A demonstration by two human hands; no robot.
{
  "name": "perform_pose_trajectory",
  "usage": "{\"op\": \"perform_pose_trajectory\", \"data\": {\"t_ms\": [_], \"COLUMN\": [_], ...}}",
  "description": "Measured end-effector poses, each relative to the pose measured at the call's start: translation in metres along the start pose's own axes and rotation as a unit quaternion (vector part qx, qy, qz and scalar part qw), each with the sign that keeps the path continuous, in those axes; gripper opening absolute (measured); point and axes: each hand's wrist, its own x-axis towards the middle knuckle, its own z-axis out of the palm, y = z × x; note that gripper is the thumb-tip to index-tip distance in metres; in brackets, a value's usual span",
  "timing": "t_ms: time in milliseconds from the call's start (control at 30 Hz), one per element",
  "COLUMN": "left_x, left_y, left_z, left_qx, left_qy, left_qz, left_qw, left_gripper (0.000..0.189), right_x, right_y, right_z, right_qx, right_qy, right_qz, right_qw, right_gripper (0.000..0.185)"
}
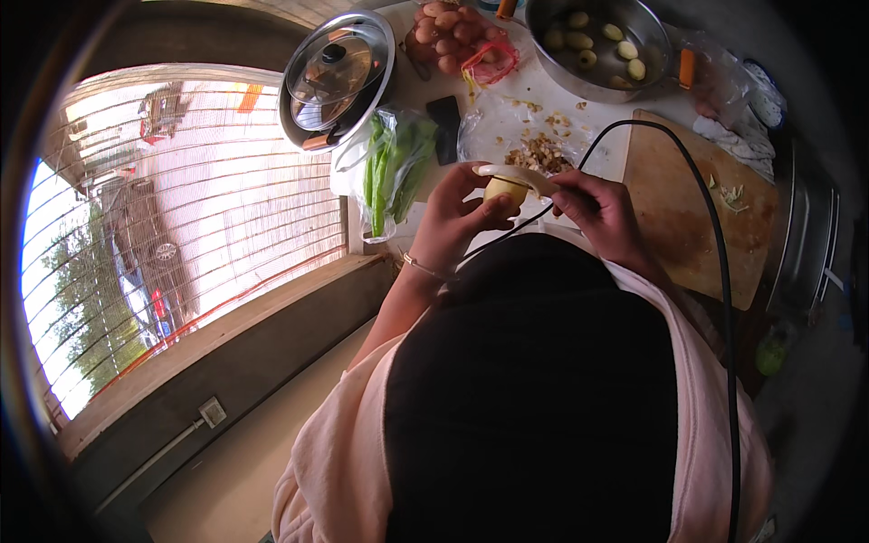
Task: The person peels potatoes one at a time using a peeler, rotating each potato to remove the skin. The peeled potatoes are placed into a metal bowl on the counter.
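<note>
My left hand holds a peeled, pale yellow potato. A white-handled peeler lies across the potato's top, its handle end gripped by my right hand. Beyond my hands, a heap of peelings rests on a clear plastic bag. Peeled potatoes lie in a steel pot with orange handles at the top. Unpeeled potatoes are piled beside it, partly in red netting.
A lidded pan and bagged green vegetables stand to the left, by a dark phone-like object. The wooden cutting board lies on the right, near a metal sink. A black cable loops past my hands.
</note>
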Motion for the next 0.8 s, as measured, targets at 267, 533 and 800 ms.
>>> {"op": "perform_pose_trajectory", "data": {"t_ms": [267,533,800], "left_x": [-0.0015,-0.0013,-0.0028], "left_y": [0.007,0.0047,0.0043], "left_z": [-0.0011,-0.0044,-0.006], "left_qx": [-0.064,-0.112,-0.122], "left_qy": [-0.04,-0.059,-0.056], "left_qz": [-0.024,-0.03,-0.044], "left_qw": [0.997,0.992,0.99], "left_gripper": [0.036,0.029,0.033], "right_x": [0.0017,0.0015,-0.0009], "right_y": [-0.0064,-0.006,0.0033], "right_z": [0.001,0.0005,-0.0006], "right_qx": [-0.057,-0.048,-0.036], "right_qy": [0.036,0.045,0.053], "right_qz": [-0.053,-0.05,-0.034], "right_qw": [0.996,0.997,0.997], "right_gripper": [0.022,0.022,0.022]}}
